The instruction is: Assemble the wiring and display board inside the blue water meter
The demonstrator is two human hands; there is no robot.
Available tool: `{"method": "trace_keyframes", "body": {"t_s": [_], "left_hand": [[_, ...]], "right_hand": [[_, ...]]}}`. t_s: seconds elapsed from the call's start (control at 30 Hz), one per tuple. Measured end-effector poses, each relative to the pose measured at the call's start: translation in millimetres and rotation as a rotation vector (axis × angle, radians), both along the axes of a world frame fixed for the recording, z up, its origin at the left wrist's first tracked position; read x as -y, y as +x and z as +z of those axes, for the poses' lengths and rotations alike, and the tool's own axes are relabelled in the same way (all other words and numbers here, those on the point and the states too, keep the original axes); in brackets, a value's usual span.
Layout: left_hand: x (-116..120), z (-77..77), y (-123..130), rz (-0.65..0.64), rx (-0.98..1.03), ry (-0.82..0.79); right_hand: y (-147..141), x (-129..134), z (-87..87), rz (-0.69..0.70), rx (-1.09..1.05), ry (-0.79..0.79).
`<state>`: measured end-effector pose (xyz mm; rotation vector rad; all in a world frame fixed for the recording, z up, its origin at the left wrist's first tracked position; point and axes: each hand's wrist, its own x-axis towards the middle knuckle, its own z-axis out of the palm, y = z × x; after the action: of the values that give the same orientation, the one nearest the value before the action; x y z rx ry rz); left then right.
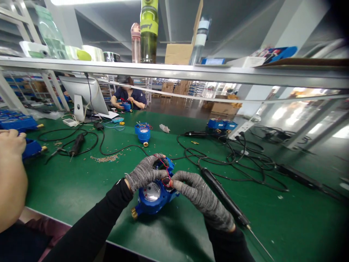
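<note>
A blue water meter (152,196) with a round clear dial and a brass fitting lies on the green table in front of me. My left hand (147,173), in a grey knit fingerless glove, grips the meter's far side, its fingers around the open housing. Thin red wires (168,171) come out of that housing. My right hand (201,194), gloved the same way, has its thumb and fingertips pinched on the red wires beside a small dark part. The fingertips partly hide that part. Right of this hand lies a long black electric screwdriver (225,196).
Another water meter (143,134) stands farther back, near a pile of screws (106,158). Black cables (240,156) tangle around a power strip (241,130) at right. A co-worker's arm (12,178) is close on the left; another person (128,96) sits opposite. A shelf (174,70) spans overhead.
</note>
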<state>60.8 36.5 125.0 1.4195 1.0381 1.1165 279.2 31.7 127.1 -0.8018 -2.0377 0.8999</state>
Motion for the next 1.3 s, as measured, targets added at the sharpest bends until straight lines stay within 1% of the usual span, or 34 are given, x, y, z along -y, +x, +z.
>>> {"method": "trace_keyframes", "body": {"t_s": [0.03,0.1,0.13,0.17,0.27,0.33,0.43,0.53,0.57,0.6,0.63,0.67,0.73,0.77,0.8,0.87,0.93,1.0,1.03,1.1,1.17,1.23,1.3], "left_hand": [[0.6,-0.1,-0.3,-0.012,-0.018,0.005],[1.6,0.1,-1.6,-0.033,-0.062,0.013],[2.3,0.5,-2.4,-0.049,-0.082,0.016],[3.1,1.2,-3.0,-0.065,-0.099,0.025],[6.3,4.7,-3.7,-0.106,-0.146,0.094],[8.6,7.1,-3.5,-0.102,-0.179,0.14],[10.7,10.2,-3.4,-0.087,-0.223,0.166],[12.8,12.6,-3.9,-0.081,-0.252,0.184],[14.6,12.4,-3.7,-0.061,-0.259,0.191],[17.5,11.2,-2.9,0.005,-0.268,0.209],[21.5,8.6,-1.4,0.118,-0.29,0.242],[26.7,4.4,1.2,0.265,-0.325,0.291],[39.4,-9.1,9.1,0.583,-0.428,0.416],[45.9,-17.9,14.2,0.661,-0.494,0.472],[51.9,-27.3,19.8,0.675,-0.557,0.511],[60.6,-45.2,30.2,0.732,-0.681,0.639],[64.5,-57.4,37.1,0.74,-0.739,0.673],[65.6,-61.3,38.9,0.76,-0.707,0.645],[65.9,-60.5,37.9,0.773,-0.663,0.613],[66.3,-55.5,33.5,0.766,-0.532,0.493],[65.3,-49.3,26.3,0.704,-0.349,0.331],[60.6,-44.7,16.8,0.619,-0.195,0.214],[51.7,-41.8,5.5,0.566,-0.173,0.182]], "right_hand": [[4.3,-4.3,-0.8,-0.045,-0.025,-0.006],[12.2,-16.7,-6.2,-0.174,-0.09,0.035],[15.4,-23.6,-9.7,-0.19,-0.102,0.045],[17.8,-30.1,-13.1,-0.142,-0.09,0.016],[18.1,-41.5,-19.3,0.092,-0.009,-0.145],[13.2,-41.9,-20.2,0.174,0.012,-0.201],[3.7,-37.7,-19.2,0.196,-0.023,-0.197],[-2.7,-35.5,-19.8,0.155,-0.063,-0.184],[-4.0,-35.5,-21.1,0.135,-0.072,-0.185],[-5.0,-35.6,-23.0,0.112,-0.083,-0.19],[-6.0,-35.7,-25.5,0.082,-0.097,-0.193],[-7.0,-35.6,-28.4,0.046,-0.112,-0.194],[-9.6,-34.9,-34.4,-0.038,-0.138,-0.18],[-11.2,-34.3,-37.0,-0.081,-0.146,-0.165],[-12.9,-33.4,-39.1,-0.12,-0.149,-0.147],[-16.3,-31.2,-41.3,-0.193,-0.15,-0.105],[-18.9,-28.9,-41.1,-0.253,-0.145,-0.064],[-20.0,-26.7,-39.2,-0.302,-0.132,-0.029],[-20.1,-25.7,-38.1,-0.318,-0.123,-0.015],[-19.7,-24.3,-36.0,-0.334,-0.108,0.004],[-19.3,-23.3,-35.0,-0.337,-0.098,0.015],[-19.2,-23.0,-35.4,-0.338,-0.093,0.024],[-19.2,-22.9,-37.0,-0.337,-0.081,0.04]]}}
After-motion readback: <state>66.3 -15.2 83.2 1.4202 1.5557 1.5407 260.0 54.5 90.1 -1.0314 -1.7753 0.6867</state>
